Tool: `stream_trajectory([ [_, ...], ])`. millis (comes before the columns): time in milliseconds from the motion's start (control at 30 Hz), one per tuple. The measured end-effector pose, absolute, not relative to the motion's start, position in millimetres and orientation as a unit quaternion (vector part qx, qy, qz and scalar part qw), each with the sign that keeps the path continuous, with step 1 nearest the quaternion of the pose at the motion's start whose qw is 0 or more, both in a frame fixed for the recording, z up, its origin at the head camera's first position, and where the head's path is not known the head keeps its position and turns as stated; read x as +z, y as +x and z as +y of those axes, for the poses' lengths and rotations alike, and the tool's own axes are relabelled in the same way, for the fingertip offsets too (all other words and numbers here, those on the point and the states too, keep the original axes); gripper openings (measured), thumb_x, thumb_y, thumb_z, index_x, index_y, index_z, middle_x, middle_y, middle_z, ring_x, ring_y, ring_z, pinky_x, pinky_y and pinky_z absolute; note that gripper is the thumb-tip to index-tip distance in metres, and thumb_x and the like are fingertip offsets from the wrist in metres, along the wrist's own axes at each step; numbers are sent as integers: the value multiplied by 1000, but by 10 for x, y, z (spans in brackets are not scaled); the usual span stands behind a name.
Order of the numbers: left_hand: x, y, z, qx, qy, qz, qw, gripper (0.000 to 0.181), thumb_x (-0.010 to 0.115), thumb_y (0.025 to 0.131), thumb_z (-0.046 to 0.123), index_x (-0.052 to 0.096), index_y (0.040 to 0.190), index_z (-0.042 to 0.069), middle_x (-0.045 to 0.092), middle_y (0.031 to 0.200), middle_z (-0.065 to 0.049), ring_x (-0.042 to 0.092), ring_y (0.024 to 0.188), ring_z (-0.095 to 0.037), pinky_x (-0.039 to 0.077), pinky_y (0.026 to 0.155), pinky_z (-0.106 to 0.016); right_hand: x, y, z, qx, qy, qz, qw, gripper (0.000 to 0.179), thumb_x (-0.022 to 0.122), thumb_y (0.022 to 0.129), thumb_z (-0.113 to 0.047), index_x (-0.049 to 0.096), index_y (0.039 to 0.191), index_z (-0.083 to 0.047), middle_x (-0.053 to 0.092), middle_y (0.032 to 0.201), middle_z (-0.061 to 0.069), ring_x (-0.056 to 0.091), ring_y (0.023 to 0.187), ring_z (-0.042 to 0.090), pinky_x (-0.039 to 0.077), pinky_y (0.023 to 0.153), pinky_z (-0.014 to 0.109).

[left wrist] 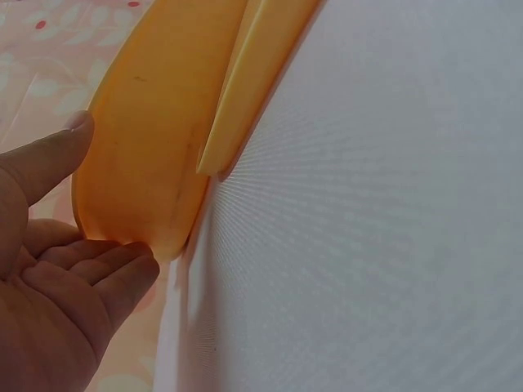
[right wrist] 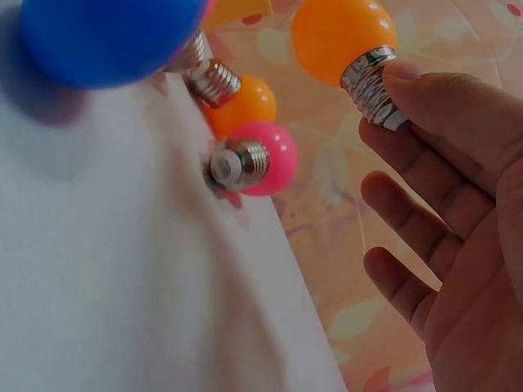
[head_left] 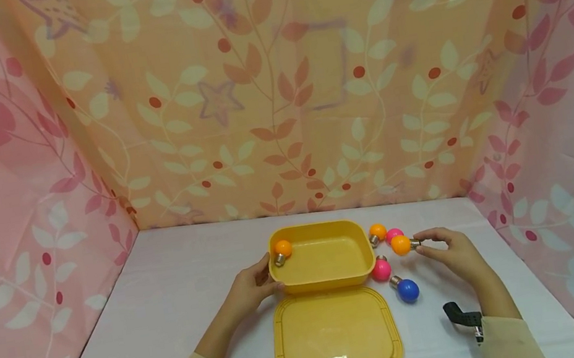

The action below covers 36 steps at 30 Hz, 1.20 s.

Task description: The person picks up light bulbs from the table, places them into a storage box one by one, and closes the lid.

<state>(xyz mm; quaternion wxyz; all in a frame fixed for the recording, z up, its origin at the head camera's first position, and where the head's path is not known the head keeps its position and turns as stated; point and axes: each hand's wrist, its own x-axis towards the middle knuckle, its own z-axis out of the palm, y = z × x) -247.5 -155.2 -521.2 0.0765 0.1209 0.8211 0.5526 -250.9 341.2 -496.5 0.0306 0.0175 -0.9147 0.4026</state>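
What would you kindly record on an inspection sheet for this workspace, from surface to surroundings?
Surface: white tabletop, bearing box, lid and loose bulbs.
Job's things: yellow box uncovered, one orange bulb inside at the left; yellow lid flat on its near side; to the box's right, another orange bulb, two pink bulbs and a blue bulb.
Clutter: nothing seen.
Grips: left grip holds the box's left end; right grip pinches a third orange bulb by its metal base.
Cables: nothing seen.
Surroundings: leaf-print fabric behind and on both sides.
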Motion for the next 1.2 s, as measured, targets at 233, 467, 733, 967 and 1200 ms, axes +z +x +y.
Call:
stream_trajectory([
  [233,-5203,-2470,-1553,551,122,822,77,88,83,89,25,33,160,10,46,158,-7,50,142,-25,47,112,-38,-4967,-2546,3224,416,41,-907,54,55,78,86,-56,71,125,-17,68,128,10,51,132,37,33,111,74],
  [467,-5185,-2480,-1554,556,121,818,84,88,83,88,25,33,160,11,44,160,-6,49,143,-22,46,112,-35,-4853,-2575,3003,429,94,-895,83,40,81,86,-47,75,115,-21,71,120,3,58,123,31,38,111,69],
  [733,-5207,-2482,-1552,554,123,819,79,91,84,87,29,33,160,11,44,159,-7,49,143,-21,46,111,-34,-4598,-2639,2788,424,142,-891,83,35,82,87,-42,76,114,-21,70,121,3,58,123,30,37,112,70],
  [967,-5194,-2475,-1551,561,123,815,80,89,83,88,25,32,160,10,43,160,-8,47,144,-23,45,113,-37,-4344,-2766,2591,396,172,-900,59,30,83,86,-41,76,112,-27,70,118,-4,59,122,28,39,111,69],
  [1200,-5213,-2476,-1547,551,114,822,83,89,83,89,25,31,161,12,45,159,-7,48,143,-22,45,113,-37,-4181,-2909,2346,369,223,-902,23,25,81,89,-38,77,110,-26,73,115,-5,60,116,33,51,99,56],
])
